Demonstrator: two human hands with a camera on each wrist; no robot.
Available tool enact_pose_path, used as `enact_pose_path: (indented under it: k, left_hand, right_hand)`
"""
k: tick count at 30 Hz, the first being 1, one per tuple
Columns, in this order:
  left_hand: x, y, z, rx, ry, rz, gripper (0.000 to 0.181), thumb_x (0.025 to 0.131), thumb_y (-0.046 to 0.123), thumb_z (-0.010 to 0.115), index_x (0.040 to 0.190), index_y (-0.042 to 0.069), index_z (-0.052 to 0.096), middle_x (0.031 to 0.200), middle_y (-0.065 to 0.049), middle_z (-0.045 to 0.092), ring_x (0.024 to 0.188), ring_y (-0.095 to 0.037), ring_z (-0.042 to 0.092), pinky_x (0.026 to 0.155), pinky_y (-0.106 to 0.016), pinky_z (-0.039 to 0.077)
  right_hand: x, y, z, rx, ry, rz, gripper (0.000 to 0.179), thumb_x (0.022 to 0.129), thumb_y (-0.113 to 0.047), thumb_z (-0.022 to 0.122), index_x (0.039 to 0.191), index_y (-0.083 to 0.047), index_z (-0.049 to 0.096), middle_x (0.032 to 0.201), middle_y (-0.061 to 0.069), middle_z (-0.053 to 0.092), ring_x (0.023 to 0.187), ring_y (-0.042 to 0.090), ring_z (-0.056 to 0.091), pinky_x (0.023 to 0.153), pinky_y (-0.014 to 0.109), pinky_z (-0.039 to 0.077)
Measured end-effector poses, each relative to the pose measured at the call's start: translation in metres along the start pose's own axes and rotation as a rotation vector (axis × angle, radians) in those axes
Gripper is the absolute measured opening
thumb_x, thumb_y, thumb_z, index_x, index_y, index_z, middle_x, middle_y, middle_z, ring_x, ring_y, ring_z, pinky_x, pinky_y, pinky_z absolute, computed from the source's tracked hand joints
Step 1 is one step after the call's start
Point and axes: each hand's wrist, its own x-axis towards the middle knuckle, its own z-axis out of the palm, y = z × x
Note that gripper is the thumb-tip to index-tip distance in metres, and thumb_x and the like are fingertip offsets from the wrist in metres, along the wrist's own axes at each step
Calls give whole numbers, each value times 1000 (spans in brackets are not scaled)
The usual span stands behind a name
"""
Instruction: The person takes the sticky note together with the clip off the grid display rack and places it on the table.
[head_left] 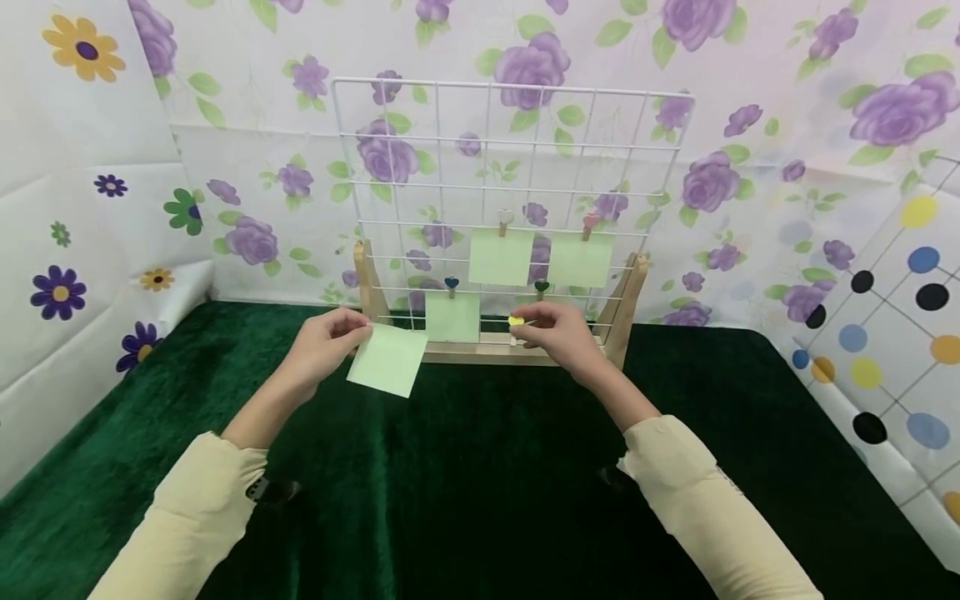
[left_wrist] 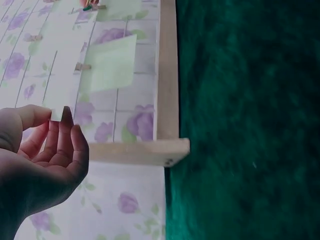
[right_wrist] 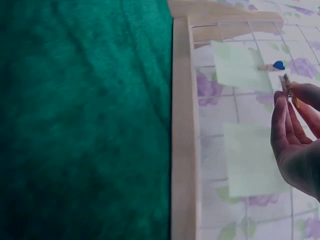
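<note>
My left hand (head_left: 322,348) pinches a pale green paper square (head_left: 388,360) by its upper left corner, in front of the rack's lower left. Between thumb and fingertips of my right hand (head_left: 564,340) is a small wooden clothespin with a yellow heart (head_left: 516,321). Behind both hands stands a white wire grid (head_left: 442,185) on a wooden stand (head_left: 487,357). Pale green notes hang there: one (head_left: 452,317) under a blue-heart clothespin (head_left: 452,284), and another (right_wrist: 255,162), mostly covered by my right hand in the head view, under a green-heart clothespin (head_left: 542,288).
Higher on the grid, a note (head_left: 501,258) hangs from a white-heart clothespin (head_left: 504,220) and another (head_left: 581,260) from a pink-heart one (head_left: 590,223). Dark green cloth (head_left: 465,467) covers the table. Flower-print sheeting (head_left: 262,183) rises behind, with a dotted panel (head_left: 892,333) at right.
</note>
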Motion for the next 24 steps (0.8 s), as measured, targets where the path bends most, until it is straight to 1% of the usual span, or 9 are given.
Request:
enact_pose_path:
  k: [2, 3, 7, 12, 16, 20, 24]
  left_hand:
    - [-2, -4, -3, 0, -13, -19, 31, 102, 19, 50, 120, -5, 56, 113, -19, 59, 99, -28, 54, 87, -43, 47]
    - [-2, -6, -4, 0, -22, -27, 31, 102, 19, 49, 120, -5, 56, 112, -19, 59, 98, -28, 54, 87, -44, 47]
    - [-4, -13, -8, 28, -56, -49, 31, 102, 20, 49, 120, -4, 55, 111, -19, 60, 99, -28, 55, 89, -47, 47]
    - [-6, -22, -13, 76, -86, -52, 31, 102, 21, 50, 120, -4, 56, 113, -20, 60, 100, -29, 56, 88, -47, 48]
    - [-9, -35, -20, 103, -103, -65, 31, 103, 21, 49, 120, -5, 55, 114, -20, 60, 100, -29, 56, 86, -47, 49]
    - [-10, -47, -27, 99, -108, -92, 32, 103, 21, 49, 120, -5, 55, 114, -20, 60, 101, -29, 56, 87, -47, 49]
    - [-9, -54, -33, 94, -128, -106, 34, 103, 23, 49, 122, -6, 54, 116, -21, 58, 102, -30, 56, 88, -47, 49]
  right_hand:
    - [-4, 4, -5, -4, -6, 10, 28, 92, -11, 67, 115, 4, 66, 103, 15, 67, 90, 28, 65, 80, 46, 54]
    - [-6, 6, -7, -16, -8, 19, 27, 92, -12, 66, 115, 3, 66, 102, 14, 67, 88, 25, 65, 80, 43, 55]
    - [-16, 12, -16, -39, -17, 55, 27, 93, -13, 66, 116, 3, 66, 103, 14, 67, 88, 22, 65, 81, 40, 54]
    - [-28, 22, -27, -60, -26, 103, 31, 93, -14, 66, 119, 3, 64, 107, 16, 66, 90, 22, 65, 85, 47, 52]
    - [-38, 33, -38, -73, -35, 138, 32, 92, -15, 67, 119, 3, 64, 111, 17, 65, 90, 20, 64, 86, 48, 51]
    - [-48, 40, -50, -69, -32, 168, 31, 91, -15, 68, 117, 3, 65, 114, 16, 63, 91, 18, 63, 86, 47, 52]
    - [-57, 47, -62, -91, -39, 207, 34, 91, -18, 69, 117, 3, 65, 113, 14, 63, 90, 18, 63, 85, 46, 52]
